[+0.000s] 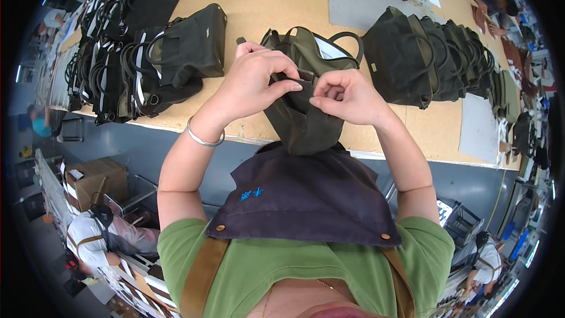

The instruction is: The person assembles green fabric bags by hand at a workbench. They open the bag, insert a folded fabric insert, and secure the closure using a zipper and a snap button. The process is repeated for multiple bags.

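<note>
A dark olive handbag (307, 132) stands at the table's near edge, right in front of my apron. My left hand (256, 82) is closed, its thumb and forefinger pinching the bag's edge beside a short stretch of zipper (306, 75). On the other side of that opening, my right hand (352, 97) is curled, with thumb and fingertips pinched at the bag's edge. Whatever small part lies between those fingertips is hidden. Behind the hands, the bag's lighter olive side (299, 47), a looped handle (359, 40) and something white inside it show.
Many dark handbags crowd the table's left side, the nearest a boxy black bag (197, 41). On the right leans another row of dark bags (400, 53). Grey sheets (479, 129) lie on the wooden tabletop (259, 0). Other people work at surrounding benches, one at lower left (91, 238).
</note>
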Demonstrator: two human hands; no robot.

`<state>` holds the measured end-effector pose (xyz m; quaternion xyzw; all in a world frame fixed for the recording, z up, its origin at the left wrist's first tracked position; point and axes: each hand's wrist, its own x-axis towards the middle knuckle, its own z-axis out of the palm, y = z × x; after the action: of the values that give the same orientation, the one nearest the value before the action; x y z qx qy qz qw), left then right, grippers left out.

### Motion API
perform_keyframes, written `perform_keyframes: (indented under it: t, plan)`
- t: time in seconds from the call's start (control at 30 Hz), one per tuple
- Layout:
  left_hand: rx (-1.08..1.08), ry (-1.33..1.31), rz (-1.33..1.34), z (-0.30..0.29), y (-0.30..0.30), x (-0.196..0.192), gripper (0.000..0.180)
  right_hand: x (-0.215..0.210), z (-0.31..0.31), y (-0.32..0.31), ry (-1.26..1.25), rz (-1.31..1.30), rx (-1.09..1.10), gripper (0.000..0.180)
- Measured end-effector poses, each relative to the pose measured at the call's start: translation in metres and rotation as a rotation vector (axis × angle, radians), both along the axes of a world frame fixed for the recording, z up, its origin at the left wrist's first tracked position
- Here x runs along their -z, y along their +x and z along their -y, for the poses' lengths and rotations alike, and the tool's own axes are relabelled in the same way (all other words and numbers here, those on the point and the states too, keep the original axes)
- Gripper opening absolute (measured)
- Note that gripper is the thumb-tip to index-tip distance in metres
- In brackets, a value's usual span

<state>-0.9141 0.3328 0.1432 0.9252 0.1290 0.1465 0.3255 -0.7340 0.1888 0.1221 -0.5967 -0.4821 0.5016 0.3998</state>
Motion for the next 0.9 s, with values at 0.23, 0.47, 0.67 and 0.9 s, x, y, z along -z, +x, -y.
perform_keyframes:
  t: [0.23, 0.47, 0.67, 0.9]
  plan:
    - [0.026, 0.012, 0.038, 0.001, 0.004, 0.0, 0.01, 0.005, -0.001, 0.001, 0.063, -0.062, 0.106, 0.005]
    - [0.008, 0.077, -0.015, 0.001, 0.008, 0.001, 0.014, 0.001, -0.001, -0.003, 0.134, 0.093, 0.101, 0.008]
    - [-0.016, 0.057, -0.012, 0.004, 0.006, 0.001, 0.013, 0.0, -0.001, -0.005, 0.202, 0.18, 0.107, 0.003]
    - [-0.051, 0.041, -0.021, 0.008, 0.003, -0.001, 0.015, -0.001, 0.001, -0.008, 0.246, 0.179, 0.11, 0.006]
